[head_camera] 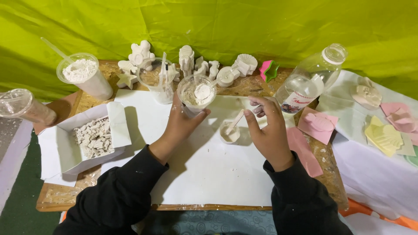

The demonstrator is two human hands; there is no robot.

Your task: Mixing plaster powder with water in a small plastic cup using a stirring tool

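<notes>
On the wooden counter (pixel 65 198) lies white paper (pixel 209 174), with a green cloth (pixel 217 26) behind. Left hand (pixel 180 126) holds a plastic cup (pixel 196 93) of white paste. Right hand (pixel 270 130) pinches a stick (pixel 235 120) in a small mold (pixel 229 134).

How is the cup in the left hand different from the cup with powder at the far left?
The held cup is lifted and gripped by the left hand; the powder cup stands on the table untouched. The held cup contains wet-looking paste, the powder cup dry white powder and a stick. Both are clear plastic.
</notes>
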